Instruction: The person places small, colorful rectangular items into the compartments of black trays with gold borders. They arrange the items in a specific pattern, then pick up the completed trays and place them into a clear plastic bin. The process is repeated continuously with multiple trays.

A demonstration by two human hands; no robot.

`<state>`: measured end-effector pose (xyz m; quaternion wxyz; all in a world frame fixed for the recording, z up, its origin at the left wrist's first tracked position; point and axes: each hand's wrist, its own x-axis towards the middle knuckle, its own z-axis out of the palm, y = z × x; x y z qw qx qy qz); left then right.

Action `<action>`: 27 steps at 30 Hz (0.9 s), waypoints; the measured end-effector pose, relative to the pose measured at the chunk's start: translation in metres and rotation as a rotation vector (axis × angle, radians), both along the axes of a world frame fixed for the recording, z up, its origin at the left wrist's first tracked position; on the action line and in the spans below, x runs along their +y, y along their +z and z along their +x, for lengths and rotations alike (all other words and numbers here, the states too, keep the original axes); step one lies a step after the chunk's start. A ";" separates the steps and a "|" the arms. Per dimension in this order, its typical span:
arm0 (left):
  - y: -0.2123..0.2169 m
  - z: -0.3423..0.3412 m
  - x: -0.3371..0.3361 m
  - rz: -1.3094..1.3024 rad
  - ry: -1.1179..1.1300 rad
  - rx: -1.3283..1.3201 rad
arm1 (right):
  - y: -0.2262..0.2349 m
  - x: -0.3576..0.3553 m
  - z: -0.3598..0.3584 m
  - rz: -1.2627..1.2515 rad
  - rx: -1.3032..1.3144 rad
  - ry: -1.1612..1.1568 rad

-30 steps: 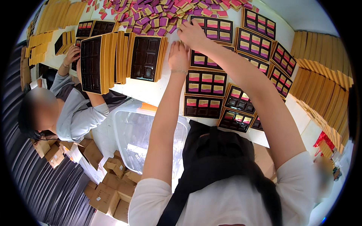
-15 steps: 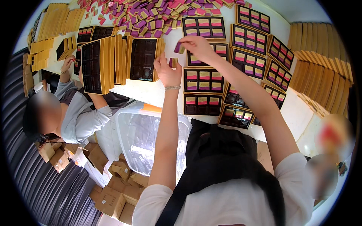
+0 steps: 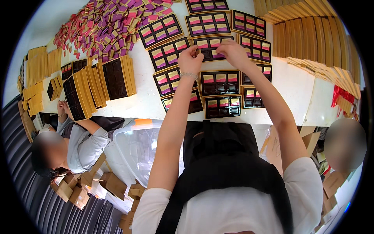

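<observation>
My right hand point(image 3: 235, 54) pinches a small purple-and-gold square piece point(image 3: 217, 54) at the lower row of a dark six-compartment tray point(image 3: 207, 55). Pink-and-gold pieces fill this tray's upper row. At its left side my left hand point(image 3: 188, 61) has its fingers closed together; what they hold, if anything, is hidden. Around both hands lie several similar gold-edged trays. A full one point(image 3: 208, 24) sits beyond, while the nearer tray point(image 3: 220, 83) has pink-and-gold pieces in its upper row and bare dark compartments below.
A large heap of pink, purple and gold pieces point(image 3: 113, 29) covers the far left. Upright gold-edged trays point(image 3: 117, 78) stand at left, near a co-worker's hand point(image 3: 62, 107). Long rows of gold boxes point(image 3: 304, 39) line the right. A clear plastic bin point(image 3: 136, 146) stands below the table edge.
The view has shifted right along the table. Both hands have gone from the gap beside the trays to one tray, where the right hand's purple-and-gold piece now meets the lower row.
</observation>
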<state>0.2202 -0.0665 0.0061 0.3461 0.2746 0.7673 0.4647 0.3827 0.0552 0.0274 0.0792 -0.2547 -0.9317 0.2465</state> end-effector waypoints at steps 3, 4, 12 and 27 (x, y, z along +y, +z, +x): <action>-0.001 0.022 0.015 -0.065 0.032 0.214 | -0.003 -0.006 -0.010 -0.072 -0.031 -0.091; -0.007 0.026 0.016 -0.079 0.036 0.298 | -0.004 -0.008 -0.011 -0.090 -0.037 -0.138; 0.007 0.037 0.024 -0.333 0.003 0.561 | 0.009 -0.028 0.046 -0.116 0.009 -0.209; -0.014 0.025 -0.022 -0.025 -0.699 1.264 | -0.007 -0.100 0.106 0.001 -0.036 0.059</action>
